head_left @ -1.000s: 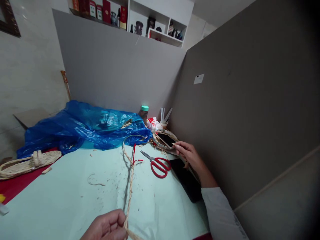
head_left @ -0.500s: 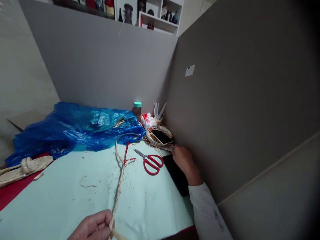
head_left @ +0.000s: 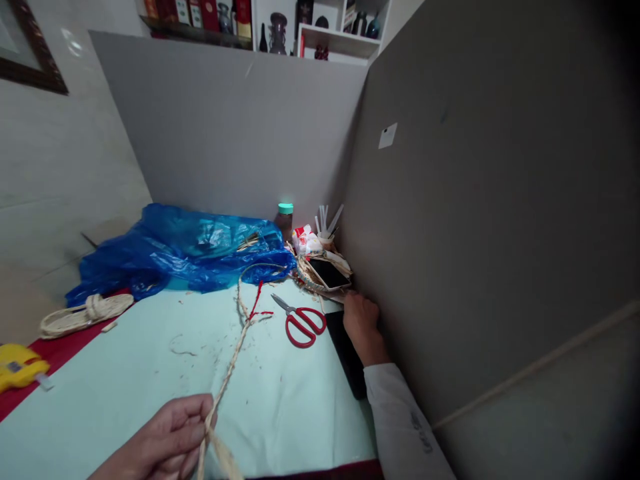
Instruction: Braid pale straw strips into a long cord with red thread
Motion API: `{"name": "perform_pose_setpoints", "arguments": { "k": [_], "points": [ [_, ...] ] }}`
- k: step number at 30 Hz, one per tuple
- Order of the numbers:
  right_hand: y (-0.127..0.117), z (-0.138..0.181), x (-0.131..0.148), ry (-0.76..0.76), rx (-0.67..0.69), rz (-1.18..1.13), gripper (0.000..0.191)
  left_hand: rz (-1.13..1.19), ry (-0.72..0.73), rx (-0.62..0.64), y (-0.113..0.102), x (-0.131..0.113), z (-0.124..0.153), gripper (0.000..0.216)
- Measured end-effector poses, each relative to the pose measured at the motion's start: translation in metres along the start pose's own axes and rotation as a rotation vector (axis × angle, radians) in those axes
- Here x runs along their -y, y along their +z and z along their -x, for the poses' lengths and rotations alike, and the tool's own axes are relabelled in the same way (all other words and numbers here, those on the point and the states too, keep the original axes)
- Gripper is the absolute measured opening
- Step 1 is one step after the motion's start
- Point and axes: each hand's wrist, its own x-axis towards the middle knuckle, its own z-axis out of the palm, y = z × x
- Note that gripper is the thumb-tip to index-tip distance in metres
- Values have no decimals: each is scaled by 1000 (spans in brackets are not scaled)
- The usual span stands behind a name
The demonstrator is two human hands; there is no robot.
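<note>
My left hand pinches the near end of a braided straw-coloured cord, with loose flat strands hanging below the fingers. The cord runs away from me over the pale green cloth, and a red twisted piece is attached near its fork. At the right partition, my right hand is closed beside a pile of dry strips; its fingertips are hidden. Under its wrist lies a flat black object. Red-handled scissors rest to the left of it.
A blue plastic bag lies at the back left. A green-lidded jar, a red-and-white packet and a phone are in the back corner. On the left are a woven slipper and a yellow tool. Grey partitions enclose two sides.
The view has swung left, bringing in the yellow tool. My left hand still pinches the cord, with more of its loose strands showing. My right hand stays by the strips.
</note>
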Motion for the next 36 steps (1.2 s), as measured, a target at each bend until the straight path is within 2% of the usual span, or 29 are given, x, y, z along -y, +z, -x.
{"name": "perform_pose_setpoints", "arguments": {
  "k": [5,10,12,16,19,22,25,29,36],
  "points": [
    [-3,4,0,-9,-24,-31,35,-61,75,8,9,-2,5,43],
    [-29,-7,-4,-43,-68,-72,29,-193,89,114,10,-7,2,39],
    [-42,-23,-3,-53,-89,-86,31,-269,125,116,14,-21,1,35],
    [-52,-69,5,-67,-116,-115,35,-429,324,29,28,-70,-5,32],
    [-44,-99,12,-93,-73,-137,31,-475,424,24,35,-102,-18,30],
    [-30,-116,17,-108,-28,-138,30,-437,443,88,29,-118,-43,31],
    [-16,-123,19,-108,-12,-107,32,-358,418,143,15,-118,-68,31],
    [-4,-127,18,-105,-20,-42,30,-316,333,199,-1,-104,-91,30],
    [-1,-139,21,-75,68,23,33,-410,251,335,-1,-76,-107,21]
  ]
}}
